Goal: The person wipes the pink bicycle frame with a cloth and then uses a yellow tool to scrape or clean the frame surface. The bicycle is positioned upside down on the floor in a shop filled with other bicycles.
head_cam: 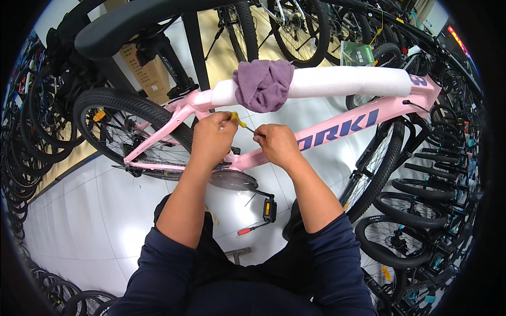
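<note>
My left hand (215, 136) grips the yellow handle of a small screwdriver (235, 117). The fingers of my right hand (276, 144) pinch the far end of its metal shaft; whether a small part is also between them is hidden. Both hands are over the pink bicycle frame (336, 128), near where the seat tube and down tube meet. White foam (348, 81) wraps the top tube, and a bunched purple cloth (264, 85) sits over it. Below my hands are the chainring guard (233, 180) and a black pedal with an orange reflector (269, 209).
A red-handled screwdriver (245, 231) lies on the white tiled floor (91, 213). The black saddle (118, 29) juts in at upper left, above a cardboard box (146, 75). Bicycles line both sides and the back, with front wheels (395, 241) close at right. A green card (357, 53) hangs beyond the frame.
</note>
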